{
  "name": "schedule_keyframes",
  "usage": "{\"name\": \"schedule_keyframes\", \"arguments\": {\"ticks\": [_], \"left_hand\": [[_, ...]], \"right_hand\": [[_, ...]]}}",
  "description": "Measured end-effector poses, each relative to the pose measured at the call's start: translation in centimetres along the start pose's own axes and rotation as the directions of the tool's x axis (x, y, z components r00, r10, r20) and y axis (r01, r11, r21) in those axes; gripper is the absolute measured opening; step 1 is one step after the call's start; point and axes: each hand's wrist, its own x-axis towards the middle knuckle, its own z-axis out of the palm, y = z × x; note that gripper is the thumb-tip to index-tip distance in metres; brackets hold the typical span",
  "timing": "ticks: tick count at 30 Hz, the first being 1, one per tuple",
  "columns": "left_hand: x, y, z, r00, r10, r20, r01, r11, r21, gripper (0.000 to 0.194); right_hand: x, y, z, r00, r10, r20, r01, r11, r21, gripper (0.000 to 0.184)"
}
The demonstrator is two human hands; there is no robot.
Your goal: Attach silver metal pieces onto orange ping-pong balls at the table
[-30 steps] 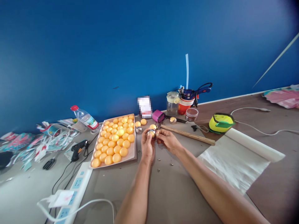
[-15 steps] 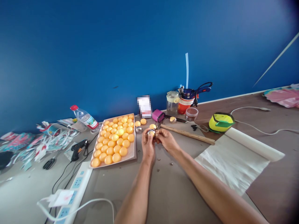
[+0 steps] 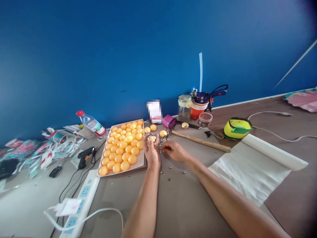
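Note:
My left hand (image 3: 151, 151) is closed around a small orange ball with shiny silver bits on it (image 3: 151, 138), held just right of the tray (image 3: 141, 161) filled with several orange balls (image 3: 123, 148). My right hand (image 3: 173, 151) rests lower on the table with its fingers curled, pinching at a small pile of shiny bits (image 3: 162, 141); what it grips is too small to name. Loose orange balls (image 3: 163, 133) lie just beyond both hands.
A wooden stick (image 3: 201, 141) and a roll of white paper (image 3: 252, 167) lie to the right, with a yellow-green tape case (image 3: 237, 128). Jars and a cup of tools (image 3: 198, 107) stand at the blue wall. A glue gun (image 3: 85, 154), power strip (image 3: 80, 201) and bottle (image 3: 91, 125) lie left.
My hands have come apart: the left has carried the ball leftward toward the tray, and the right has dropped to the shiny bits on the table. The view has shifted slightly.

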Motion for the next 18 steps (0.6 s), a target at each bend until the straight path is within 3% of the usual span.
{"name": "schedule_keyframes", "arguments": {"ticks": [2,4,7,11,15,18], "left_hand": [[0.1,-0.2,-0.2,0.999,0.035,-0.012,-0.035,0.999,0.015,0.03],[0.2,-0.4,-0.4,0.999,0.043,-0.02,-0.043,0.999,0.016,0.03],[0.4,-0.4,-0.6,0.999,0.03,-0.029,-0.03,1.0,0.001,0.032],[0.7,-0.2,-0.9,0.999,0.035,-0.036,-0.036,0.999,-0.008,0.035],[0.9,0.0,-1.1,0.998,0.045,-0.036,-0.045,0.999,-0.014,0.036],[0.8,0.1,-1.1,0.998,0.049,-0.032,-0.05,0.999,-0.006,0.037]], "right_hand": [[-0.4,-0.4,-0.4,0.984,-0.041,0.171,0.066,0.988,-0.141,0.018],[-0.7,-1.0,-0.6,0.94,-0.058,0.335,0.152,0.953,-0.261,0.018],[-1.2,-2.1,-0.4,0.874,-0.025,0.485,0.236,0.895,-0.379,0.01],[-1.7,-3.6,0.4,0.841,0.036,0.539,0.258,0.85,-0.459,0.011],[-2.0,-4.4,1.3,0.866,0.012,0.499,0.293,0.796,-0.529,0.003],[-2.0,-4.1,1.7,0.875,0.019,0.483,0.297,0.768,-0.568,0.014]]}}
